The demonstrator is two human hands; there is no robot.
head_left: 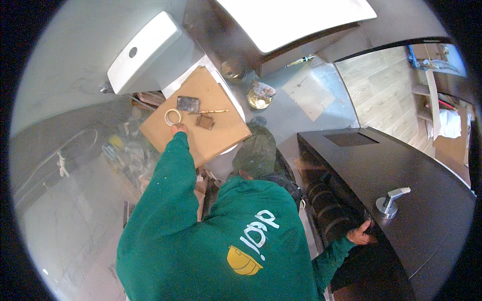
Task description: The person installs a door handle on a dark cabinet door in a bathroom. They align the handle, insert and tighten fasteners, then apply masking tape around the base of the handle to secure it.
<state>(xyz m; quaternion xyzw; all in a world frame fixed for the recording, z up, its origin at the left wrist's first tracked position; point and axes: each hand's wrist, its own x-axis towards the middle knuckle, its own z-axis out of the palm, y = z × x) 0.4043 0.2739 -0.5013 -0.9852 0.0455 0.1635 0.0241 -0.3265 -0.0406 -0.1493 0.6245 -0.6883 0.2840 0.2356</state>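
Observation:
My left hand [179,129] reaches onto a sheet of brown cardboard [221,133] that lies across the toilet. Its fingers are closed at the near rim of a pale roll of tape [172,117]. Beside the roll lie a dark rectangular block [188,104], a long, thin gold-coloured drill bit [215,111] and a small brown square piece [205,121]. Low on the right, my right hand [360,234] curls around the edge of a dark door [401,170], just below its silver lever handle [391,202]. Some of its fingertips are hidden in shadow.
A white cistern [145,50] stands behind the cardboard, with a white basin [301,20] at the top. A tub [259,99] holding a crumpled rag or bag [263,90] sits on the floor. Left of the toilet, clutter [125,155] shows through glass.

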